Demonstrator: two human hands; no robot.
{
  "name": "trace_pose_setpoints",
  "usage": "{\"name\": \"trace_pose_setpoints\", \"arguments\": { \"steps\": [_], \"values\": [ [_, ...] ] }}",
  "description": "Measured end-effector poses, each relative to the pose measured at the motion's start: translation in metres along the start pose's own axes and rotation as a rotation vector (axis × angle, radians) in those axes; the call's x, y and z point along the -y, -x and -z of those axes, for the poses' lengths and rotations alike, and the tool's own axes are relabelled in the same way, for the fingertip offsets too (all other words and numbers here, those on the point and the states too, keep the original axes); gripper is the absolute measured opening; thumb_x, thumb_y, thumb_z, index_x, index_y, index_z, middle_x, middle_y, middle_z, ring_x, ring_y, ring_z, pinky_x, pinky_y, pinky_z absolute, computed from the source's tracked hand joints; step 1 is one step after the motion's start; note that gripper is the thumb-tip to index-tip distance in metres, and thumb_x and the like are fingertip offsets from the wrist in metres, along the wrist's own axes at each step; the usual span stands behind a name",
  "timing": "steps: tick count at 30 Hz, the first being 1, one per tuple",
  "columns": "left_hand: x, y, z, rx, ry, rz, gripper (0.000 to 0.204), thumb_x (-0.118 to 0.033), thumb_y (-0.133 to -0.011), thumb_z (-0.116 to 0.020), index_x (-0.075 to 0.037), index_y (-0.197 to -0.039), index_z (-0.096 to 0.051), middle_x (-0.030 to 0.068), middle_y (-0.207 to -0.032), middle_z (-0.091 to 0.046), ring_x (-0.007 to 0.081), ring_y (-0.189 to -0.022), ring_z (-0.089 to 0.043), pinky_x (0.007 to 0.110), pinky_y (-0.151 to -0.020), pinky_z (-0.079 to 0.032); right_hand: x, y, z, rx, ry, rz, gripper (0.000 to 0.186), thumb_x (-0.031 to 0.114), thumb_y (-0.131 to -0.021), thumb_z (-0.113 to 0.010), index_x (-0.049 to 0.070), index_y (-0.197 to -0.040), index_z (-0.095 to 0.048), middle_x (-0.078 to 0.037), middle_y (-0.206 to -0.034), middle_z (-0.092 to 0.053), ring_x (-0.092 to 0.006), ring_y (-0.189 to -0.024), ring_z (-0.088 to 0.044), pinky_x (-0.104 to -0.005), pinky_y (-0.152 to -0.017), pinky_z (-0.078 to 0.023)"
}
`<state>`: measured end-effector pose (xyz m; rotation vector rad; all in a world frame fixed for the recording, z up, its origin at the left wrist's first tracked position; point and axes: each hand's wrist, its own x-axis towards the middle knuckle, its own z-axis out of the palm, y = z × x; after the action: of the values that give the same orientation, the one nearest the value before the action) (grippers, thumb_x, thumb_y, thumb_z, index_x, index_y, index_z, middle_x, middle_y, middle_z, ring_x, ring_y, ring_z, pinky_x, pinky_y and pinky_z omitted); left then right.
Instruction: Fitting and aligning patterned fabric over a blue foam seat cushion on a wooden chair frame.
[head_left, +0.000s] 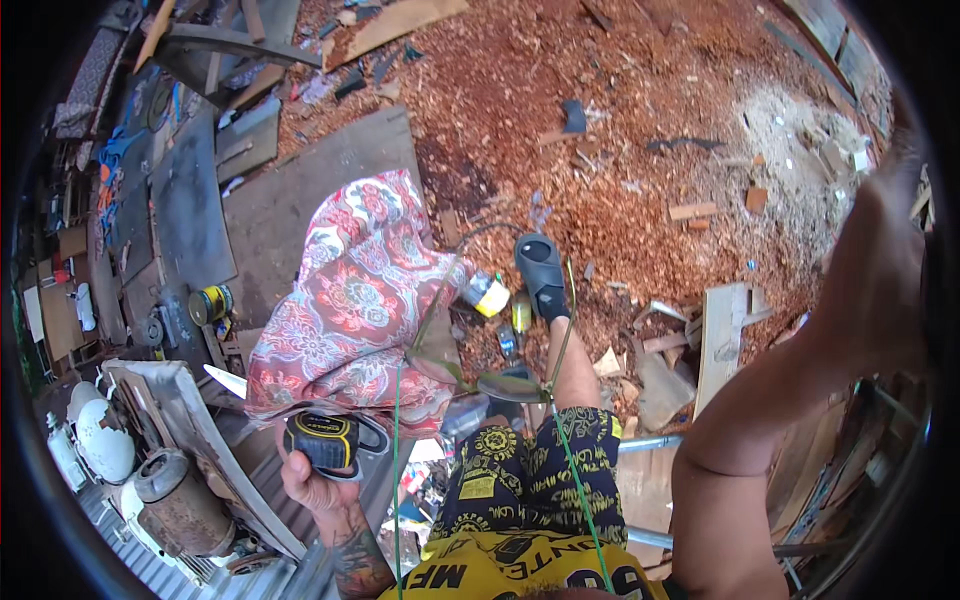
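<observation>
In my left hand (310, 487) is a black and yellow tape measure (325, 442), with the fingers closed around its side. Right behind it lies a red and white patterned cloth (350, 300), spread over boards; I cannot tell whether the hand also grips its edge. My right arm is bent and raised at the right side. The right hand (888, 205) sits at the dark rim of the view, blurred, and its fingers cannot be made out. A pair of glasses (510, 387) hangs on a green cord in front of my body.
Beyond my sandalled foot (541, 265) lie reddish wood chips (600, 130) and scraps. A jar with a yellow label (487, 296) stands by the cloth. Flat boards (190, 210) lie at left, above a rusty motor (175, 505). A pale plank (720, 335) lies at right.
</observation>
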<state>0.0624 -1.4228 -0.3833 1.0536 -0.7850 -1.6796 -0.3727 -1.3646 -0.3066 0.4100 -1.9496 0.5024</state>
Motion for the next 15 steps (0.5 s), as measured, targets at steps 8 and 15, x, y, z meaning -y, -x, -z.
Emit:
{"name": "trace_pose_setpoints", "arguments": {
  "steps": [8,15],
  "values": [
    [-0.031,-0.051,-0.066,-0.047,0.023,-0.163,0.063,-0.023,-0.078,-0.072,0.0,-0.133,-0.052,0.0143,-0.12,-0.065,0.0292,-0.106,-0.066,0.045,-0.095,-0.055,0.066,-0.083,-0.074,-0.386,0.29,0.026,0.021,0.033,-0.08,-0.083,0.017,-0.094,-0.08,0.0,-0.093,-0.075,-0.0191,-0.087,-0.065,-0.0377,-0.097,-0.038],
    [-0.046,-0.076,-0.144,-0.181,0.134,-0.044,0.067,-0.02,-0.077,-0.074,-0.001,-0.135,-0.048,0.0158,-0.117,-0.065,0.0339,-0.1,-0.067,0.048,-0.091,-0.056,0.052,-0.1,-0.153,-0.668,0.06,0.182,0.017,0.021,-0.091,-0.071,0.004,-0.096,-0.073,-0.003,-0.096,-0.075,-0.0221,-0.093,-0.07,-0.0382,-0.091,-0.048]
  ]
}}
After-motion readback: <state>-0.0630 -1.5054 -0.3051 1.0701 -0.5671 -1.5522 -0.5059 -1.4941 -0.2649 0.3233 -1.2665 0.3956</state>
